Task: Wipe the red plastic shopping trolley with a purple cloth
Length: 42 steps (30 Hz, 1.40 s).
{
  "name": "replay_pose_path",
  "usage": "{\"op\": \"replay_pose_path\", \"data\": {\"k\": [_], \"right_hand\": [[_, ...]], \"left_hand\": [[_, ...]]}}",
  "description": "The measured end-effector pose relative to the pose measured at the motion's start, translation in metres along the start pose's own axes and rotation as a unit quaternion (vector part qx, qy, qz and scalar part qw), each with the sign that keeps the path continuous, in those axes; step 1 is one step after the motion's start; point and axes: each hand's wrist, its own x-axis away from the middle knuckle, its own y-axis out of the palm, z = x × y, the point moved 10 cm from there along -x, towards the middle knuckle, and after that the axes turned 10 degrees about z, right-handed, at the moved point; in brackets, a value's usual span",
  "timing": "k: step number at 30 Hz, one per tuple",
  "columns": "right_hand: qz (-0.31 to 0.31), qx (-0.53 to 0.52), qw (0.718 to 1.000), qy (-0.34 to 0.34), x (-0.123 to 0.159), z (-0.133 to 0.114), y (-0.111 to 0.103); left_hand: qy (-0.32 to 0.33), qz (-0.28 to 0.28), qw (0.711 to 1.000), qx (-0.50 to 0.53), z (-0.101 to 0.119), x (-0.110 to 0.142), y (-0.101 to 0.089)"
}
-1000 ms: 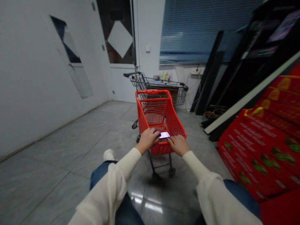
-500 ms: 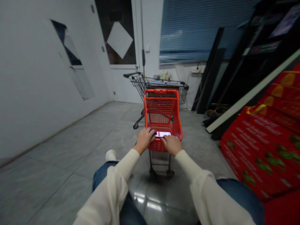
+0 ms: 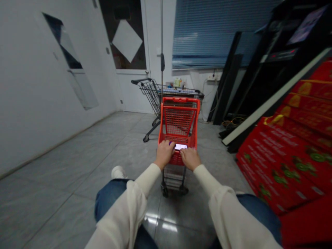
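A phone (image 3: pixel 181 146) with a lit, pale screen lies sideways between my two hands. My left hand (image 3: pixel 165 153) is closed around its left end, where something purple shows at the fingers. At the right end my right hand (image 3: pixel 191 158) grips it, fingers curled and thumb near the screen. Both forearms reach forward in cream sleeves. Right behind the phone stands a small red shopping cart (image 3: pixel 180 110) with a grid basket and grey legs on wheels. Whether my hands touch the cart's front edge I cannot tell.
A larger grey wire cart (image 3: pixel 149 93) with items on it stands behind, by the wall. Stacked red boxes (image 3: pixel 282 155) fill the right side, with a pale plank (image 3: pixel 272 100) leaning above them. A white door (image 3: pixel 132 84) is at the back left, beside a blind-covered window (image 3: pixel 202 38).
The view has shifted slightly, so the wall, boxes and grey cart appear further left. My hands have come a little closer together on the phone, and its screen shows different content.
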Motion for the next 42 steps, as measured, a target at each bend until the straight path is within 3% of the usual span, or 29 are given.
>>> {"op": "replay_pose_path", "data": {"k": [4, 11, 16, 18, 22, 24, 28, 31, 35, 38, 42], "right_hand": [[0.001, 0.003, 1.0, 0.007, 0.0, -0.003, 0.0], [0.014, -0.001, 0.999, 0.043, -0.001, -0.007, 0.0], [0.034, -0.01, 0.998, 0.053, -0.001, -0.012, 0.0], [0.043, -0.01, 0.997, 0.06, -0.001, -0.013, 0.001], [0.046, -0.007, 0.997, 0.058, 0.0, -0.01, 0.002], [0.044, -0.007, 0.998, 0.051, 0.0, -0.01, 0.002], [0.046, -0.009, 0.997, 0.057, -0.001, -0.012, 0.0], [0.053, -0.006, 0.996, 0.067, -0.001, -0.012, -0.001], [0.043, 0.005, 0.996, 0.073, 0.003, -0.009, 0.0], [0.034, 0.007, 0.996, 0.08, 0.006, -0.014, -0.003], [0.029, -0.022, 0.998, 0.056, 0.003, -0.03, -0.01]], "left_hand": [[-0.071, 0.018, 0.996, -0.041, -0.032, -0.003, -0.004], [-0.018, 0.019, 1.0, -0.011, -0.02, 0.002, -0.001], [-0.102, 0.037, 0.993, -0.05, -0.041, 0.002, -0.007], [-0.114, 0.041, 0.991, -0.05, -0.034, 0.005, -0.007], [-0.052, 0.029, 0.998, -0.019, -0.012, 0.004, -0.003], [-0.054, 0.028, 0.998, -0.022, -0.021, 0.003, -0.004], [-0.123, 0.049, 0.99, -0.047, -0.046, 0.004, -0.009], [-0.122, 0.052, 0.99, -0.039, -0.031, 0.007, -0.006], [-0.044, 0.033, 0.998, -0.004, -0.003, 0.008, 0.0], [-0.041, 0.038, 0.998, 0.0, -0.02, 0.007, -0.004], [-0.108, 0.048, 0.993, -0.024, -0.063, 0.006, -0.011]]}}
